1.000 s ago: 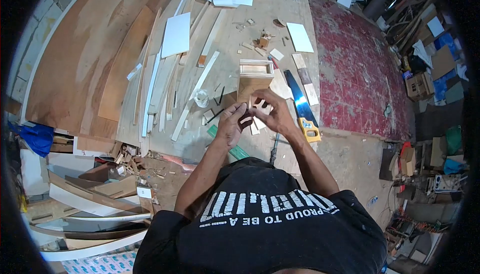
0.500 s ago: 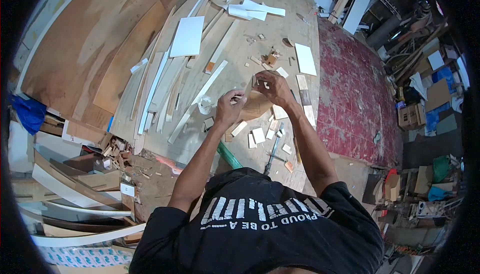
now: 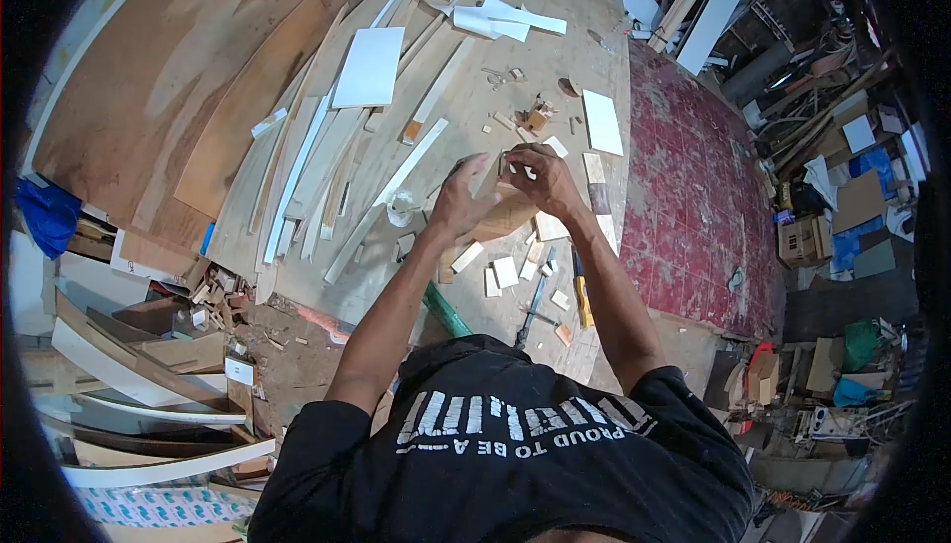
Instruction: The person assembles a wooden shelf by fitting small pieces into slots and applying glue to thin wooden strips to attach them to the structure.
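Over the workbench, my left hand (image 3: 464,198) is raised with its fingers apart and holds nothing. A short gap separates it from my right hand (image 3: 541,178), whose thumb and fingers are pinched together on a small thin piece of wood (image 3: 502,162). The fingers cover part of that piece. Just below both hands sits a brown wooden block (image 3: 507,214), partly hidden by them. Pale wood offcuts (image 3: 505,271) lie on the near side of the block. A clear plastic cup (image 3: 401,206) stands left of my left hand.
Long wooden strips (image 3: 322,181) and a white panel (image 3: 369,67) cover the bench's left side. A hammer-like tool (image 3: 537,310) and a yellow-handled tool (image 3: 581,295) lie near my right forearm. A green bottle (image 3: 446,310) is close to my body.
My left hand has opened and lifted slightly away from the thin piece. My right hand stays pinched in nearly the same place. The view has shifted a little.
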Action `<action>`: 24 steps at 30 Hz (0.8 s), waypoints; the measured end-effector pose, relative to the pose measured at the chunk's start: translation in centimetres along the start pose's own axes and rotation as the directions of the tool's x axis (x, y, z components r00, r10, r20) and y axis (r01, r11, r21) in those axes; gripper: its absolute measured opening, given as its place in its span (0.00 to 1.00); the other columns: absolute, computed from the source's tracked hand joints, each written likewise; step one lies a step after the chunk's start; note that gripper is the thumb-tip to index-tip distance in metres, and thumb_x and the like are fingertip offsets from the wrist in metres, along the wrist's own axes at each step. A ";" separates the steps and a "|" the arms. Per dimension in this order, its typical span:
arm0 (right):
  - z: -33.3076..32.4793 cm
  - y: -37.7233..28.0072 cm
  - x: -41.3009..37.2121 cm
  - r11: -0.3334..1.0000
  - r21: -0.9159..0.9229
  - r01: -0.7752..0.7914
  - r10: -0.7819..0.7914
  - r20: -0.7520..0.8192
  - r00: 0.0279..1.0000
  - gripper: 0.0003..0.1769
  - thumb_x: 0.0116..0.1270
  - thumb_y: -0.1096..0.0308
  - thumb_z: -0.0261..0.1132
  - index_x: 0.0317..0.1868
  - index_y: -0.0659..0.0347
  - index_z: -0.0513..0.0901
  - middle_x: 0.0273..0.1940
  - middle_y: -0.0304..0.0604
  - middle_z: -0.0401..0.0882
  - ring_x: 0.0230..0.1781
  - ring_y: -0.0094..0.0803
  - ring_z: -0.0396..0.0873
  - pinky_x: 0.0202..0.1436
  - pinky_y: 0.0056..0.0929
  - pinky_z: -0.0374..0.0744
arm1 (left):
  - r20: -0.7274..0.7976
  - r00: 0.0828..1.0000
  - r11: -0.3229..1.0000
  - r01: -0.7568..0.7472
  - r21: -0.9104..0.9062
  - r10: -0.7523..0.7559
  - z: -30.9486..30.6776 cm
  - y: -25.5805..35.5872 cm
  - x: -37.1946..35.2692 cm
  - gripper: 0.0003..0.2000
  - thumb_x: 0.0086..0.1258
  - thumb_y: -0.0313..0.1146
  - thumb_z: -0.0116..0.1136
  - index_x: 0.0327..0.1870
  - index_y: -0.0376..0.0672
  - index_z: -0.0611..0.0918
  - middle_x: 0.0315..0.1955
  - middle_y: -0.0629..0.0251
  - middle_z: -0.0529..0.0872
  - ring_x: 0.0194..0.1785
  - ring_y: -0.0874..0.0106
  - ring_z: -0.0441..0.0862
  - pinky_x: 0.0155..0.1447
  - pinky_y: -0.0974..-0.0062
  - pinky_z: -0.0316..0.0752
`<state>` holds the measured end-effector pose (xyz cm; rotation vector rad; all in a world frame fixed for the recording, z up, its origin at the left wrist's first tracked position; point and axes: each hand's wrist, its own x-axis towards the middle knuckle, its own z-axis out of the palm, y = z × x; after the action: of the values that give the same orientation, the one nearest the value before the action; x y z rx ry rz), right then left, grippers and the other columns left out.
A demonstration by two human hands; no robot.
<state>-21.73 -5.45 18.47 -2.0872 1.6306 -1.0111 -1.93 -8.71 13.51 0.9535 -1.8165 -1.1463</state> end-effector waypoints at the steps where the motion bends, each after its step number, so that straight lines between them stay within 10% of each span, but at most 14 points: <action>1: 0.1 0.0 -0.1 1.000 0.000 0.001 -0.001 0.001 1.000 0.16 0.57 0.70 0.74 0.48 0.61 0.88 0.48 0.45 0.86 0.47 0.44 0.83 0.55 0.40 0.78 | 0.016 0.997 0.997 -0.071 0.020 0.071 -0.1 0.2 0.4 0.33 0.59 0.33 0.72 0.68 0.39 0.75 0.62 0.54 0.81 0.65 0.61 0.78 0.68 0.65 0.73; 7: -0.4 0.0 -0.6 0.976 -0.167 0.136 -0.137 0.006 0.991 0.16 0.61 0.67 0.75 0.49 0.62 0.88 0.51 0.46 0.85 0.51 0.45 0.82 0.53 0.39 0.80 | 0.298 0.945 0.991 -0.135 -0.012 0.133 -0.7 0.4 3.9 0.40 0.53 0.35 0.76 0.71 0.40 0.72 0.67 0.48 0.76 0.71 0.55 0.73 0.74 0.64 0.69; 24: 0.2 -4.5 -0.5 0.923 -0.382 -0.040 0.058 0.036 0.998 0.07 0.62 0.60 0.68 0.35 0.53 0.85 0.43 0.44 0.86 0.48 0.45 0.82 0.57 0.52 0.68 | 0.311 0.945 0.989 -0.127 0.070 0.099 -0.2 -1.4 4.9 0.44 0.49 0.37 0.81 0.71 0.46 0.73 0.64 0.52 0.79 0.66 0.56 0.77 0.70 0.61 0.72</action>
<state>-18.44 -3.66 20.99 -2.2708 1.9739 -0.6613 -3.55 -13.58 13.31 0.7388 -2.1580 -1.2006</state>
